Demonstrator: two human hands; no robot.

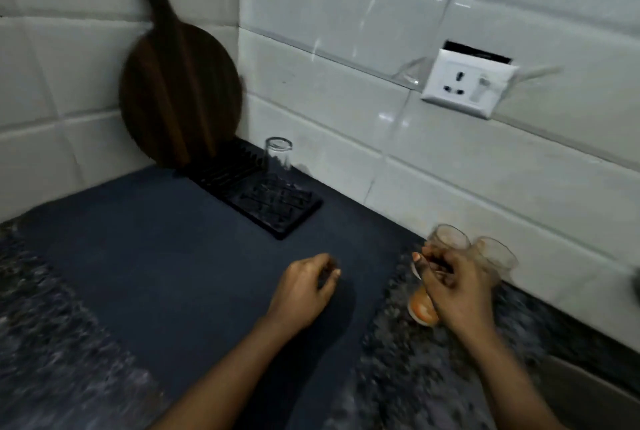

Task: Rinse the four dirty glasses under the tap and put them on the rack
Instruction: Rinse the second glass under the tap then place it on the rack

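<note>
Right hand (450, 285) apparently around dirty glass (424, 305)

Single head-worn view, wide angle, so straight tile lines bow toward the edges. It looks forward and steeply down onto the surface (145, 256), aimed into a tiled wall corner at upper left. Close range: both forearms enter from the bottom edge, the left hand (306, 285) and right hand (450, 285) sitting low of centre. Wall socket (467, 84) at upper right. Motion blur throughout, strongest along the lower edge.
</note>
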